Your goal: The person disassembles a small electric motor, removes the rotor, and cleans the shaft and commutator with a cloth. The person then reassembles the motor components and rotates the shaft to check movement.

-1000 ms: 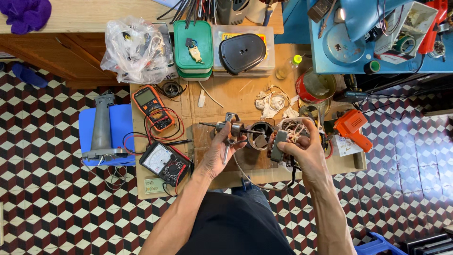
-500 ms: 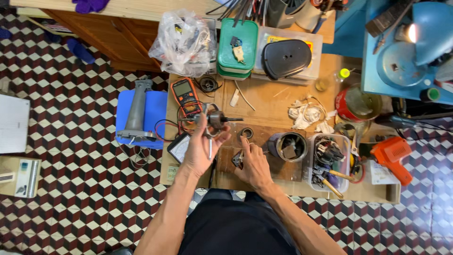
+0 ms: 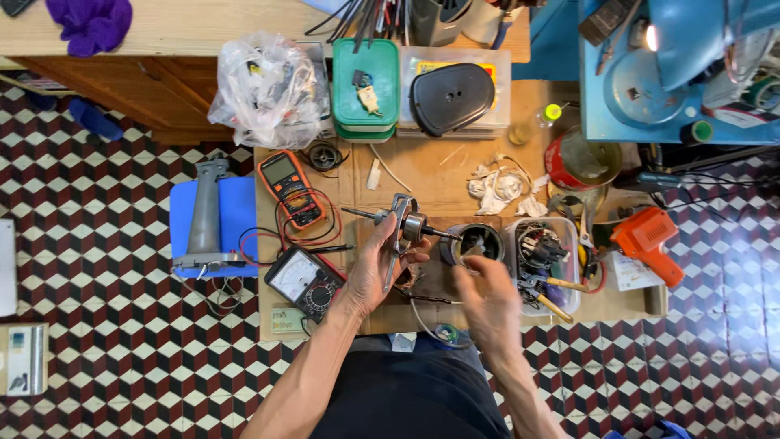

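Note:
My left hand point(image 3: 380, 270) grips a small metal motor rotor point(image 3: 404, 223) with a shaft and end bracket, held just above the wooden work table point(image 3: 422, 175). My right hand point(image 3: 486, 299) is blurred, hovering below a round dark motor housing point(image 3: 478, 241) that sits on the table; its fingers look apart and I see nothing in them. The rotor's shaft points left towards the multimeters and right towards the housing.
An orange digital multimeter point(image 3: 286, 185) and a black analogue meter point(image 3: 305, 282) lie left with red leads. A clear tray of tools point(image 3: 546, 262), an orange glue gun point(image 3: 646, 240), a red tin point(image 3: 578, 162), green and clear boxes point(image 3: 367, 85), a plastic bag point(image 3: 266, 89) and a blue stool point(image 3: 213, 219) surround the hands.
The view has shifted. My left hand still holds the rotor, now raised beside the motor housing. My right hand has come off the part and moved right and down, blurred.

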